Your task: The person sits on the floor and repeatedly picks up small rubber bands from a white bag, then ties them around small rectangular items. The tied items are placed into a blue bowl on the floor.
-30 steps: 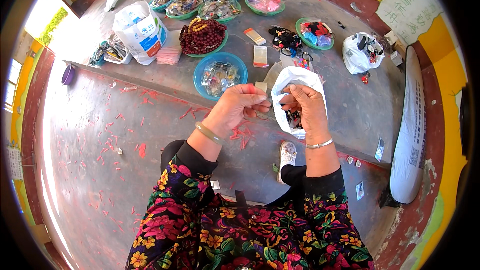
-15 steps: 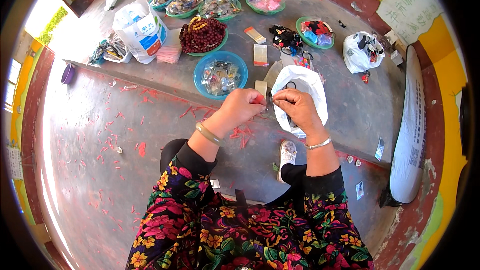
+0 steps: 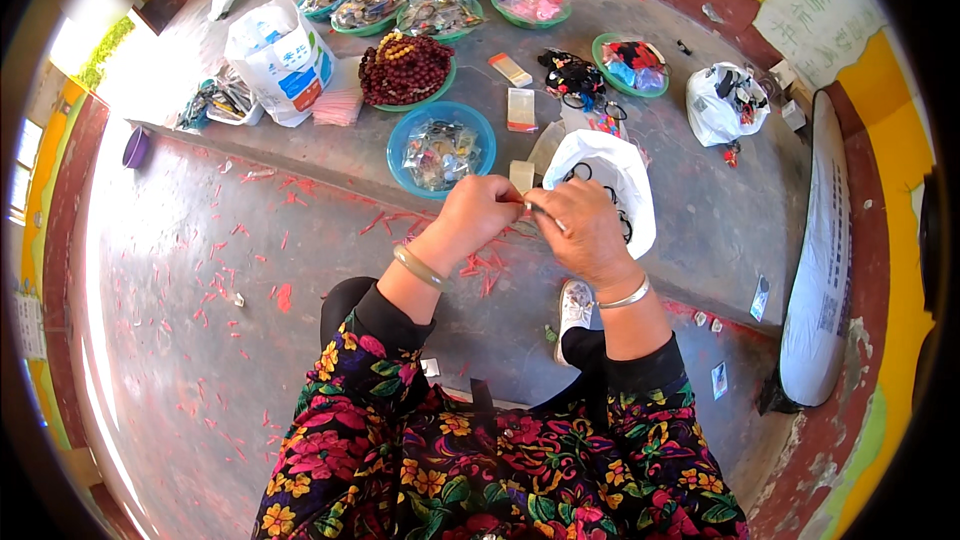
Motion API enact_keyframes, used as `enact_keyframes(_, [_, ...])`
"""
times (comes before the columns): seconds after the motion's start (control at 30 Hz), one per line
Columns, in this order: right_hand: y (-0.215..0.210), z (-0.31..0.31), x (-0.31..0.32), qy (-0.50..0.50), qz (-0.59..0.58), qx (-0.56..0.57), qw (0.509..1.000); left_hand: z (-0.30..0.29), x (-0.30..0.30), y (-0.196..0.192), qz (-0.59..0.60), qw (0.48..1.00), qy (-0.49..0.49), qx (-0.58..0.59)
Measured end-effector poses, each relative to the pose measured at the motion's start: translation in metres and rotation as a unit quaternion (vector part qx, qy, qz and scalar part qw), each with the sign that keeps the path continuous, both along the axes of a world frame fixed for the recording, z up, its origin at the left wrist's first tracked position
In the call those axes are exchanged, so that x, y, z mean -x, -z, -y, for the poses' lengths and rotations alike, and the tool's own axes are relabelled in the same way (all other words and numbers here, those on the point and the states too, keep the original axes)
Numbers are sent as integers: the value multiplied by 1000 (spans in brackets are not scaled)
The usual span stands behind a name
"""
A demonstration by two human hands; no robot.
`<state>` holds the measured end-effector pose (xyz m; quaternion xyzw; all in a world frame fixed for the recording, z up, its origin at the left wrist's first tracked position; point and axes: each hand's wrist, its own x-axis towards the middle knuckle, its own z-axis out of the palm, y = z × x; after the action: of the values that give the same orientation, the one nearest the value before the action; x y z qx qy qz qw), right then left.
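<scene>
My left hand (image 3: 476, 212) and my right hand (image 3: 585, 228) meet in front of me, fingertips nearly touching. Both are closed in a pinch around something small and thin, with a little orange showing at the left fingertips; its kind cannot be made out. Just beyond the right hand stands an open white bag (image 3: 632, 175) with black ring-shaped bands (image 3: 624, 225) inside. A blue basin (image 3: 398, 152) of small clear packets (image 3: 440, 152) lies beyond my left hand. Between the two containers sits a small pale box (image 3: 521, 176).
Several basins of packaged goods fill the back of the raised ledge (image 3: 700, 210). A basin of dark red beads (image 3: 405, 70), a printed white bag (image 3: 285, 60) and a stuffed white bag (image 3: 725, 105) stand there too. Red scraps (image 3: 485, 270) litter the lower floor.
My right hand has moved slightly left and down, turning its back more upward, and its fingertips have come closer to the left hand's. More black bands show in the white bag.
</scene>
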<state>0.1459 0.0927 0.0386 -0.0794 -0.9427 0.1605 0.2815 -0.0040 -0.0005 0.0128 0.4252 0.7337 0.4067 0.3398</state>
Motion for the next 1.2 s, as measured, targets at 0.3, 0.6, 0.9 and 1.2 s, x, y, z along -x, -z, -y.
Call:
enact_keyframes(0.3, [4, 6, 0, -10, -67, 6, 998, -1, -1, 2, -63, 997, 10, 51])
enact_keyframes(0.6, [28, 5, -3, 21, 98, -14, 995, -1, -7, 10, -150, 985, 76, 28])
enact_keyframes(0.9, [41, 9, -3, 29, 129, -56, 990, 1, -9, 12, -165, 986, 30, 19])
enact_keyframes(1.2, [33, 19, 2, 51, 62, -32, 996, -5, -9, 18, 189, 981, -45, -31])
